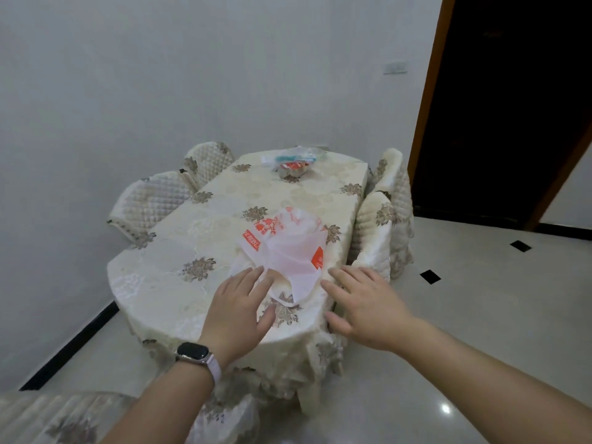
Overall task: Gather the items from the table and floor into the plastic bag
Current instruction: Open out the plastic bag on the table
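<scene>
Right, biggest thing first: the desk [179, 283], long with rounded ends, draped in a cream cloth with brown flower clusters that hangs down past its edge. Quilted chairs [150, 200] are tucked in on both long sides, matching the cloth. Beyond the right side lies the pale glossy floor [480, 315], dotted with small black diamond tiles.

On the cloth toward the near end lies the plastic bag [288, 248], thin, whitish and see-through with orange-red printing, crumpled and lying flat, its handles trailing toward the person. At the far end of the desk sits a small pile of items [293, 161], something teal and red under clear wrap; details too blurred to name.

Now the hands: left hand [238, 306], palm down, fingers spread wide, fingertips touching the near edge of the bag, gripping nothing. A dark watch [192, 351] on a pale strap sits on that wrist. Right hand [365, 306], also flat and wide, empty, just beside the bag at the desk's right edge.
</scene>
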The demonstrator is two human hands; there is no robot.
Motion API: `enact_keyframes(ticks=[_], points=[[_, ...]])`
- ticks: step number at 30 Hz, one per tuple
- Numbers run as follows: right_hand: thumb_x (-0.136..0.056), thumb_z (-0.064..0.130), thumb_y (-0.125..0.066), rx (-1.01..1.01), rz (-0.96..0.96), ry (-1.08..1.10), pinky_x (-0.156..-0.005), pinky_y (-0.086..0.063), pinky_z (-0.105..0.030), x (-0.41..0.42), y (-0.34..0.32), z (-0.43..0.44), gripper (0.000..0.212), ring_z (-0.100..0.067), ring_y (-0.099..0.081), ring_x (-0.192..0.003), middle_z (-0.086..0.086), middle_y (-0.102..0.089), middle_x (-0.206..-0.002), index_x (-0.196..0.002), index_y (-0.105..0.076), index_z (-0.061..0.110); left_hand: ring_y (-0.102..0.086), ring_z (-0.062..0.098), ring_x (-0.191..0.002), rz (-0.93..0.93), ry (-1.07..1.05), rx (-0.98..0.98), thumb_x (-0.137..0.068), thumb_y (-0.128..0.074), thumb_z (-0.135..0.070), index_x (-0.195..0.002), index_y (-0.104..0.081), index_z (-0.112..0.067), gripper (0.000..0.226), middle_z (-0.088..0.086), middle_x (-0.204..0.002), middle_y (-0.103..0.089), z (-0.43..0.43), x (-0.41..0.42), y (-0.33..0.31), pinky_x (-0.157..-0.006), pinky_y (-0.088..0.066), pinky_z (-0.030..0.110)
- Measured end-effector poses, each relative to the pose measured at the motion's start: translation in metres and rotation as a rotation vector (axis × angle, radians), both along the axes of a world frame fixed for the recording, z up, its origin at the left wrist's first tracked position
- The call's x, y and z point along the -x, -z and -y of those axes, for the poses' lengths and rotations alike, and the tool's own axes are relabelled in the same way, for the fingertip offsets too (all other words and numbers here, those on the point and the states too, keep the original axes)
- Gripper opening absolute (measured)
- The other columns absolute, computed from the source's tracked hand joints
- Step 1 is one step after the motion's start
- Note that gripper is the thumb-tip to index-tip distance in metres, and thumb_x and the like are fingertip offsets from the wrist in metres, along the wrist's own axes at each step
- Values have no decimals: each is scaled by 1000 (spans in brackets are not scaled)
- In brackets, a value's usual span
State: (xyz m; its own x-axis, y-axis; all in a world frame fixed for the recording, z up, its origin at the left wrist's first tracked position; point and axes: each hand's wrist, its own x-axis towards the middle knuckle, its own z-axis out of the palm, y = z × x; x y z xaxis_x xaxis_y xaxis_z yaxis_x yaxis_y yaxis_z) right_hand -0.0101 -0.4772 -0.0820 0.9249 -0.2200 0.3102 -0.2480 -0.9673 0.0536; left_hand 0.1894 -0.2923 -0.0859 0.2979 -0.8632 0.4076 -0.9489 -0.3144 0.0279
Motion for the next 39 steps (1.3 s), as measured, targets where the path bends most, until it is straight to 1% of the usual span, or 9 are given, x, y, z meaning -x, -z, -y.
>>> enact_keyframes(ticks=[11,17,23,27,30,33,35,37,39], points=[[-89,55,-45,-80,-108,59,-93,-50,-43,-161,32,35,54,-28,-58,-117,-7,-62,-130,-126,-61,19,-61,29,-113,-149,-58,-60,-83,-46,-42,-120,-66,-17,49,8,-125,-65,28,-155,55,-92,-52,45],[-89,54,-48,-153,-144,116,-95,-49,-43,-197,57,44,54,-26,-56,-118,-5,-60,-131,-128,-58,19,-63,29,-111,-280,-93,-155,-83,-47,-40,-120,-67,-16,48,9,-126,-65,46,-199,92,-89,-53,43],[-87,55,-49,-247,-175,167,-94,-49,-42,-223,79,64,58,-26,-55,-119,-6,-57,-134,-130,-56,17,-63,32,-111,-380,-164,-191,-79,-63,-23,-118,-68,-11,41,12,-125,-65,82,-220,123,-86,-54,46],[-88,59,-45,-319,-180,148,-102,-43,-45,-247,96,81,68,-28,-47,-130,-9,-48,-146,-141,-46,17,-59,32,-118,-448,-236,-217,-82,-60,-25,-124,-65,-11,45,14,-130,-62,103,-221,139,-93,-50,46],[-87,65,-45,-371,-202,140,-107,-37,-46,-267,110,98,76,-30,-39,-138,-9,-39,-152,-146,-39,18,-59,32,-117,-468,-263,-222,-82,-62,-26,-124,-65,-11,44,13,-129,-63,119,-221,146,-93,-50,46],[-87,67,-46,-438,-266,121,-116,-23,-46,-285,128,119,82,-29,-23,-146,-8,-25,-160,-152,-27,20,-60,32,-116,-461,-272,-261,-82,-61,-29,-126,-63,-12,47,14,-128,-63,133,-227,154,-91,-52,46],[-88,66,-45,-473,-331,104,-119,-18,-46,-294,143,137,83,-29,-18,-148,-8,-21,-161,-153,-23,20,-57,34,-120,-470,-300,-300,-84,-63,-30,-131,-59,-12,51,15,-134,-59,145,-235,161,-94,-49,46],[-87,64,-49,-486,-339,87,-117,-23,-47,-299,152,148,80,-30,-27,-144,-8,-31,-157,-150,-30,18,-50,34,-129,-498,-331,-349,-87,-63,-33,-139,-52,-13,57,15,-143,-51,151,-238,163,-101,-44,47],[-85,59,-54,-510,-337,55,-109,-33,-44,-305,162,165,69,-28,-42,-133,-5,-47,-144,-140,-43,18,-43,33,-135,-507,-332,-417,-88,-59,-40,-146,-42,-16,65,14,-151,-42,161,-242,171,-105,-40,46]])
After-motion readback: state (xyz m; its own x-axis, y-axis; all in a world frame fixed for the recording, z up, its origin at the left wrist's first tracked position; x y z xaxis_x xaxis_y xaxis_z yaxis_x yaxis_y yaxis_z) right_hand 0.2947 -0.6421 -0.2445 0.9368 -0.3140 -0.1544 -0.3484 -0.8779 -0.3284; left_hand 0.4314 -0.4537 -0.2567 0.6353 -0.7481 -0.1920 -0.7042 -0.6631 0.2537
